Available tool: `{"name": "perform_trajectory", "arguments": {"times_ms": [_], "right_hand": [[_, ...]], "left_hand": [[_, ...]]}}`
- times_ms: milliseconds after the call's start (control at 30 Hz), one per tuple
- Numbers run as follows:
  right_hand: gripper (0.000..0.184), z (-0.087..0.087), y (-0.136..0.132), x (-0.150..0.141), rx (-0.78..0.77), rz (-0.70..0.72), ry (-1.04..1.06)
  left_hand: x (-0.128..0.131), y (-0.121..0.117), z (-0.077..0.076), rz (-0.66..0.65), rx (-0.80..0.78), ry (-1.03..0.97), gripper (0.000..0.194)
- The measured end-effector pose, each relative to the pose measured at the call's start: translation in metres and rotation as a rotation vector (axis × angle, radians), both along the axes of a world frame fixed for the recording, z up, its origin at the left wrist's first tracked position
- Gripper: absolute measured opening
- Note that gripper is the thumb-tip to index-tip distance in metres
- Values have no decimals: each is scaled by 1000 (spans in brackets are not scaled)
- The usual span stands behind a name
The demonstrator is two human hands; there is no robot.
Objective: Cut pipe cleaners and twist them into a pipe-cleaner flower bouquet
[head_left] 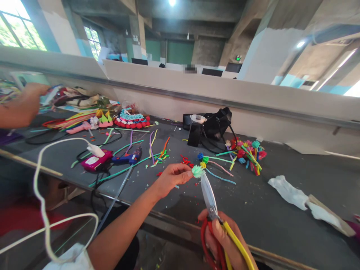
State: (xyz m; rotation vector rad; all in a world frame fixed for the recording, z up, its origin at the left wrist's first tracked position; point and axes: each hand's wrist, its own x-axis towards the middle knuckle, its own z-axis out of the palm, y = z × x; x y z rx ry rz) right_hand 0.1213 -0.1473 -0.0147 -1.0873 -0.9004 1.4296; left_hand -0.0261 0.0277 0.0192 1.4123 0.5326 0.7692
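Note:
Between the thumb and fingers of my left hand (174, 179) is a mint-green pipe cleaner flower (197, 171). My right hand (225, 238) grips a pair of scissors (209, 195) with one red and one yellow handle. The blades look nearly closed, and their tips reach the lower right side of the flower. Just behind it on the table lie pipe cleaner stems with a blue head (200, 156) and a yellow head (203, 164). Small red clippings (186, 161) are scattered to their left.
A blue glue gun (128, 157) and a magenta box (97, 160) with a white cable are at left. A phone (194, 134) leans before a black bag (219, 122). Bundled colourful flowers (250, 153) and crumpled white paper (289, 191) lie right. Another person's arm (19, 105) reaches in at far left.

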Motion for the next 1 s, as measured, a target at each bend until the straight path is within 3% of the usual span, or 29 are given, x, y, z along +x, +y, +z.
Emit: {"name": "perform_trajectory", "arguments": {"times_ms": [100, 300, 467, 600, 800, 1000], "right_hand": [[57, 1, 1, -1, -6, -74, -158], [47, -5, 7, 2, 143, -281, -556], [42, -12, 9, 10, 197, -295, -752], [40, -14, 9, 15, 217, -242, -826], [41, -11, 9, 11, 186, -296, -829], [45, 0, 6, 1, 119, -290, -645]], "left_hand": [[-2, 3, 1, 65, 8, -9, 32], [-4, 4, 3, 135, 88, 63, 33], [-4, 2, 4, 105, 101, 77, 33], [-4, 0, 6, 84, 142, 111, 33], [-4, -3, 10, 76, 207, 137, 30], [-4, -1, 9, 56, 206, 122, 29]]}}
